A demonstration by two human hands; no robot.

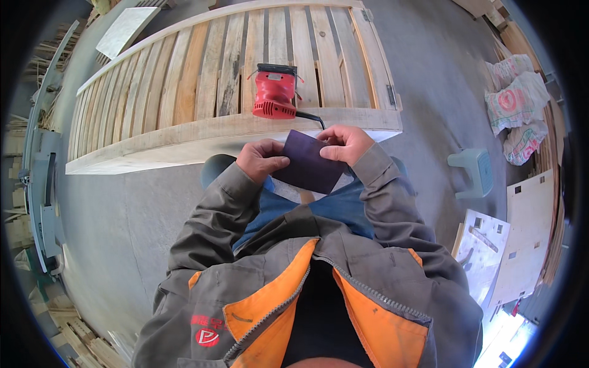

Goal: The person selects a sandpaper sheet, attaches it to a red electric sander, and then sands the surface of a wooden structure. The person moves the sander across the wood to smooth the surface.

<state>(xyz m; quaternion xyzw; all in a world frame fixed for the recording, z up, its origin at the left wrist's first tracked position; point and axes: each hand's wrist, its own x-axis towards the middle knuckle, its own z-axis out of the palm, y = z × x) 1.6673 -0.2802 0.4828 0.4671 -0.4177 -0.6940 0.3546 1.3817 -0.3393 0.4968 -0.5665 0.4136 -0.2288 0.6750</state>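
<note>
Between my two hands is a dark purple-brown sheet of sandpaper, held in front of my knees. My left hand pinches its left edge, thumb on top. At its upper right edge, my right hand grips it between thumb and fingers. Just beyond the sheet, a red electric sheet sander rests on a slatted wooden bed frame. The sander has a black pad facing away from me and small wire levers at its sides. Its black cord runs toward my right hand and disappears behind it.
A pale green plastic stool stands on the concrete floor to the right. Behind it lie white woven sacks and leaning wooden boards. Along the left side are a long machine and stacked timber.
</note>
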